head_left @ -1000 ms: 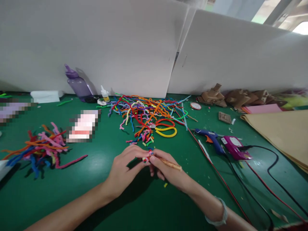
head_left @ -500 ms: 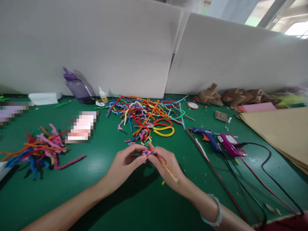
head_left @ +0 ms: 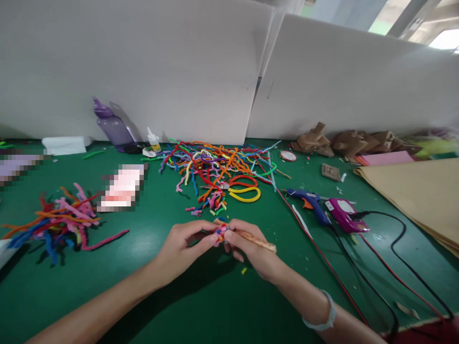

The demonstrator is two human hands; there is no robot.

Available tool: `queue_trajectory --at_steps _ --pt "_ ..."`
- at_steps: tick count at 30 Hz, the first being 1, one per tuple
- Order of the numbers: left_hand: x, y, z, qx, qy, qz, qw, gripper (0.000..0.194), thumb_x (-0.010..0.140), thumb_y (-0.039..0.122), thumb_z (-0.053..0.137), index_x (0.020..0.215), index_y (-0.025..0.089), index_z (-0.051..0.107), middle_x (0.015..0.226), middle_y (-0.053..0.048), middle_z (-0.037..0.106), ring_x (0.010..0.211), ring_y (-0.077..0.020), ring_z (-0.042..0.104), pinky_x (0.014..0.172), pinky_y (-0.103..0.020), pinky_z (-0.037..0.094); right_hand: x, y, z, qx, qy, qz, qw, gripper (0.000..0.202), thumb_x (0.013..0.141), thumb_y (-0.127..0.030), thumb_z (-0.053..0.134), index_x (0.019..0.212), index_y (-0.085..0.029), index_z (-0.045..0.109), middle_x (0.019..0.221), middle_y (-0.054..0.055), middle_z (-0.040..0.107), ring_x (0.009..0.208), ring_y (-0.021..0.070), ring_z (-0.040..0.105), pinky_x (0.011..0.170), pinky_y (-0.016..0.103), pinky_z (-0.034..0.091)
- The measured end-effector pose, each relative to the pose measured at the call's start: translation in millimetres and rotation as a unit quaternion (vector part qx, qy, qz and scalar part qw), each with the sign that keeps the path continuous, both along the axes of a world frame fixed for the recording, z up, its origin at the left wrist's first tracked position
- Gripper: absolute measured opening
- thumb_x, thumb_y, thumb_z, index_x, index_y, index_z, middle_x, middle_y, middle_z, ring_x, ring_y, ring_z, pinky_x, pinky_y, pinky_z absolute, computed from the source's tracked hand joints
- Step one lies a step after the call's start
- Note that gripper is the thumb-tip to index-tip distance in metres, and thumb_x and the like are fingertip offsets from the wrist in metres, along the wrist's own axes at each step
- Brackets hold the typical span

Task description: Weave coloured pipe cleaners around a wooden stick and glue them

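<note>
Left hand (head_left: 189,243) and right hand (head_left: 251,246) both pinch a small multicoloured fuzzy bundle (head_left: 222,231), just nearer than the red-and-yellow-handled scissors (head_left: 245,188).

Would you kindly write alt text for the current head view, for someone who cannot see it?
Left hand and right hand meet over a green table, pinching a small multicoloured piece, with a wooden stick in the right. Beyond are a pipe-cleaner heap and scissors; another pipe-cleaner pile lies at left, a blue glue gun at right.
</note>
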State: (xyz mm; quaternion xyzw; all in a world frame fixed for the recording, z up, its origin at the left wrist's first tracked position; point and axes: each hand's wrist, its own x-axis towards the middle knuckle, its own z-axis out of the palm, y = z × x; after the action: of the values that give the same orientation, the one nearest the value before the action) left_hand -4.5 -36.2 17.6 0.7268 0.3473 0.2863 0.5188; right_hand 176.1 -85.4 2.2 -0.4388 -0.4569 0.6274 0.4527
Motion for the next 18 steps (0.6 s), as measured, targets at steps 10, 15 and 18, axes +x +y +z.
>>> queue_trajectory --at_steps 10,15,18 --pt "3.3 -4.0 8.9 0.006 0.029 -0.004 1.0 0.02 0.08 0.027 0.062 0.098 0.019 0.068 0.094 -0.005 0.071 0.08 -0.0192 0.067 0.072 -0.025 0.054 1.5 -1.5 15.9 0.158 -0.182 -0.027 0.97 0.024 0.09 -0.033 0.051 0.073 -0.018 0.058 0.07 -0.003 0.051 0.065 0.0099 0.046 0.058 0.02 0.035" --pt "1.2 -3.2 6.1 0.089 0.035 -0.001 0.995 0.02 0.079 0.025 0.063 0.098 0.019 0.069 0.094 -0.005 0.072 0.08 -0.0188 0.067 0.07 -0.024 0.052 0.7 -3.1 8.2 0.081 -0.125 -0.011 0.989 0.027 0.089 -0.038 0.051 0.071 -0.019 0.055 0.064 -0.004 0.044 0.056 0.0083 0.04 0.05 0.019 0.032" --pt "0.3 -1.7 8.5 0.14 0.049 -0.013 0.989 0.02 0.081 0.023 0.061 0.099 0.019 0.068 0.094 -0.005 0.072 0.08 -0.0182 0.067 0.07 -0.024 0.052 2.1 -2.0 3.3 0.06 -0.084 -0.005 0.995 0.027 0.088 -0.04 0.052 0.073 -0.018 0.056 0.064 -0.004 0.046 0.054 0.0077 0.04 0.048 0.019 0.031"
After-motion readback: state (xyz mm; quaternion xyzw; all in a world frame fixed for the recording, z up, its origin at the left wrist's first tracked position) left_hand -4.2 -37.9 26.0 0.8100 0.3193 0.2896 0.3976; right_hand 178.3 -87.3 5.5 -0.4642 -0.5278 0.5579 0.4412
